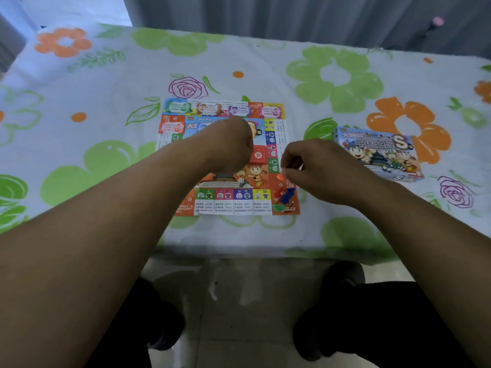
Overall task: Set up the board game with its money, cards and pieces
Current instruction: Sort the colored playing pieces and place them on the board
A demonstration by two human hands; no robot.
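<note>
Board: a square, multicoloured paper game board (pixel 233 203) is laid flat at the middle of the desk (pixel 106 83), which is covered by a white flower-printed cloth.
Money: 4 small stacks of paper notes (pixel 208 109) are set along the board's far edge, and 1 red stack (pixel 171 126) at its left edge.
Cards: a red card deck (pixel 257 154) is seen near the board's centre.
Pieces: blue and red plastic tokens (pixel 285 195) are heaped on the near right corner, and a white die (pixel 241 181) lies nearer the centre.
Box: an illustrated blue game box (pixel 380 152) is placed right of the board, apart from it.
Left hand (pixel 231 147): it is held curled over the board's centre. Whether anything is held cannot be told.
Right hand (pixel 316 171): its fingertips are drawn together above the board's right edge, just over a small orange token (pixel 280 177). Whether anything is pinched cannot be told.
</note>
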